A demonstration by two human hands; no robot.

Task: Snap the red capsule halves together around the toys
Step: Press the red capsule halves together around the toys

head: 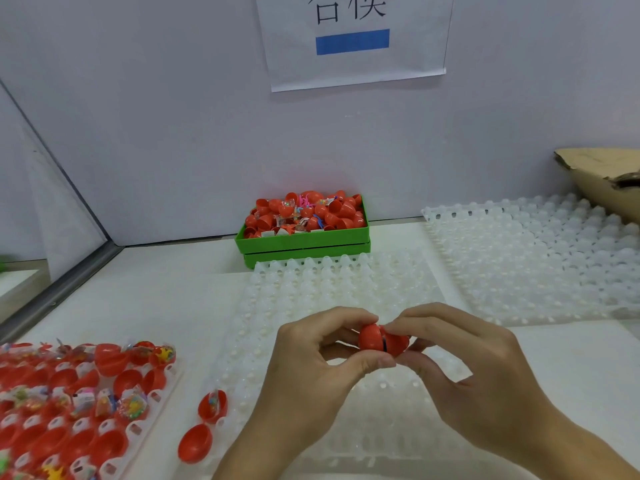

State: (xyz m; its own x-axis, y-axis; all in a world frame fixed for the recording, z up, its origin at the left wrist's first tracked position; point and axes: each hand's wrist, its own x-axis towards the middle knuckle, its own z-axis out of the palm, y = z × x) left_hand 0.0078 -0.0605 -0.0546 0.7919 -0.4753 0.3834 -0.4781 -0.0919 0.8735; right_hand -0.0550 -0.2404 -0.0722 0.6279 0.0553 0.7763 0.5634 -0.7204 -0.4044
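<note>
Both my hands hold one red capsule [381,340] above the white dimpled tray [332,292] in front of me. My left hand [311,362] pinches the left half between thumb and fingers. My right hand [460,368] pinches the right half. The two halves meet with a thin dark gap between them. Whatever is inside is hidden. Near the tray's left edge lie an open red half with a wrapped toy in it [213,405] and an empty red half [195,443].
A tray [138,427] at the lower left holds several red halves and wrapped toys. A green bin [304,239] full of red halves and toys stands by the back wall. Another white dimpled tray [533,258] lies at the right, with a cardboard box [602,178] behind it.
</note>
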